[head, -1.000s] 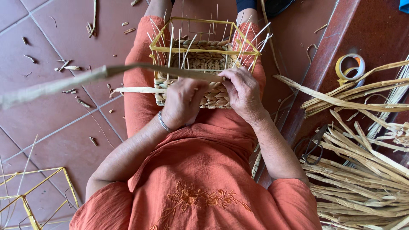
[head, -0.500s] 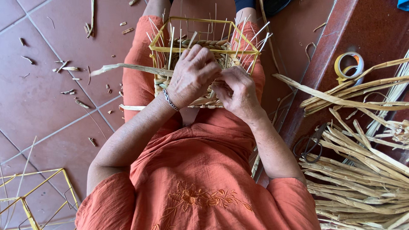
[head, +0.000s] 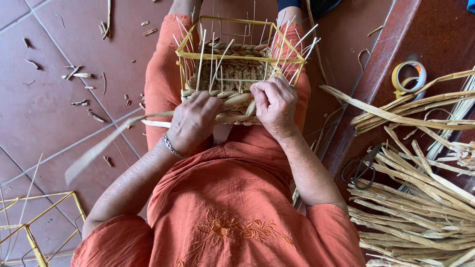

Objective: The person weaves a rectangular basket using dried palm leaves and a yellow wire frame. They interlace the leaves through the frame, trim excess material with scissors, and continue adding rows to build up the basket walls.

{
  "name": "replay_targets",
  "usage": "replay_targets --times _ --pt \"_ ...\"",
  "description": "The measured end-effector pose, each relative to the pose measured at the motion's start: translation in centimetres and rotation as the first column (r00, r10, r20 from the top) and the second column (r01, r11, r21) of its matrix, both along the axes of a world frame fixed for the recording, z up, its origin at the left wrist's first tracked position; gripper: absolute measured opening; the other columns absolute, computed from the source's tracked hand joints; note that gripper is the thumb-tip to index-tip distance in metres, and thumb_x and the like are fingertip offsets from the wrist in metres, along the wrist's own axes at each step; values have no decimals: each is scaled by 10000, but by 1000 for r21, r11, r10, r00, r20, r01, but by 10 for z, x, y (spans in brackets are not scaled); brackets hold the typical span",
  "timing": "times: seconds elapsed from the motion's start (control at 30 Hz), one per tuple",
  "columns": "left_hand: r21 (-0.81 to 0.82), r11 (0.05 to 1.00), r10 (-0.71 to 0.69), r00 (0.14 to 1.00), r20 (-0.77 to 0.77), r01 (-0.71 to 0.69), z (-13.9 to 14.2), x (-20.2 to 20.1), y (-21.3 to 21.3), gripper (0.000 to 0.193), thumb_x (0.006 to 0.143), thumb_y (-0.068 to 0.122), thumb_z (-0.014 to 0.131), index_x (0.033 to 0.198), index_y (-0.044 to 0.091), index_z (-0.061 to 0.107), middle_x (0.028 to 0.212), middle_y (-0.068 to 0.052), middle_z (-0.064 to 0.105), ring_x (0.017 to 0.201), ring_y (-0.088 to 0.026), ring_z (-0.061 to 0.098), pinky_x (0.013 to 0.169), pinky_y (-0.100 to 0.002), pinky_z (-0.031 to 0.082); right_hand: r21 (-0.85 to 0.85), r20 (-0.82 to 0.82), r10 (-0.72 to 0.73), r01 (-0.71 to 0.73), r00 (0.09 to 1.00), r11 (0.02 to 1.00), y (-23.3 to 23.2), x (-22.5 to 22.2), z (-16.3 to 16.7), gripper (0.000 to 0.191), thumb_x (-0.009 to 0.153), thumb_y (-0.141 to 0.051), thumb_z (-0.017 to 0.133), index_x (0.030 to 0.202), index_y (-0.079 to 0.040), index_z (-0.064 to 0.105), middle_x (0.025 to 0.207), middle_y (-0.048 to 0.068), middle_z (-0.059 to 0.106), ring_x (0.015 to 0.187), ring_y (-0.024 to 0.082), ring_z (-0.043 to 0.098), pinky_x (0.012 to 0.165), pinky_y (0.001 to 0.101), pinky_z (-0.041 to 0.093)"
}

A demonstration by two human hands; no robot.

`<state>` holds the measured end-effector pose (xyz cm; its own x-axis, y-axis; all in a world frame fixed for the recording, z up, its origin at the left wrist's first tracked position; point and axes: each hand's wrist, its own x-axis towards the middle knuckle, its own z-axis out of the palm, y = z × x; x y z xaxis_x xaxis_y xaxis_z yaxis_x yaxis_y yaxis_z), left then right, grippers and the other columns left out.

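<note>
Left hand [head: 195, 121] dropped lower; two hands weave one basket [head: 237, 69] (yellow-framed).

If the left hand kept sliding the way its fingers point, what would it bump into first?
Most likely the woven basket wall on the lap. The left hand points up and right, and its fingers already pinch a straw strand against that wall, close to the right hand. Depth is hard to judge.
</note>
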<state>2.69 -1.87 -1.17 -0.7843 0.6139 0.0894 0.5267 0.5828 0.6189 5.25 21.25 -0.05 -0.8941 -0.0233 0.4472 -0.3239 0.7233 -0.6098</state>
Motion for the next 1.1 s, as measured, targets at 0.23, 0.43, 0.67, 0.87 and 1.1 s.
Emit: replay_targets --times 0.23,0.43,0.67,0.87,1.1 --pt "46 982 189 964 -184 -184 1 -2 -27 281 915 250 816 1026 80 621 966 -94 591 918 -280 590 788 -455 491 -17 -26 -81 80 996 997 -1 2 -19 277 888 -17 870 981 -33 610 904 59 597 747 138 601 614 307 510" --pt "-21 1000 -1 929 -369 -7 15 25 -33 357 940 256 790 1223 72 674 1217 -122 550 1092 -309 514 879 -476 419 184 -156 55 -26 986 983 -10 -2 -26 197 919 97 714 1026 -45 628 1019 82 633 885 190 686 736 316 607" --pt "-4 998 -58 974 -218 59 22 24 -45 205 897 121 696 1085 59 642 1171 -115 656 1126 -292 631 999 -463 508 -26 59 164 -163 985 986 -4 4 0 217 980 89 700 1161 -27 670 1031 67 728 910 214 727 798 331 599" --pt "-70 987 133 983 -125 -142 69 14 -87 148 951 158 806 1045 81 722 848 -68 636 804 -249 610 738 -404 489 -129 264 342 -318 902 939 10 10 29 407 837 77 709 1229 -13 648 1157 121 709 956 229 668 804 309 609" --pt "-258 859 93 629 -772 -443 79 -10 -130 169 1071 305 842 1003 196 732 1156 -3 568 1058 -237 540 1007 -416 380 104 60 213 -218 975 970 -11 11 17 287 870 51 779 1090 -57 630 1127 58 715 984 245 678 854 370 586"
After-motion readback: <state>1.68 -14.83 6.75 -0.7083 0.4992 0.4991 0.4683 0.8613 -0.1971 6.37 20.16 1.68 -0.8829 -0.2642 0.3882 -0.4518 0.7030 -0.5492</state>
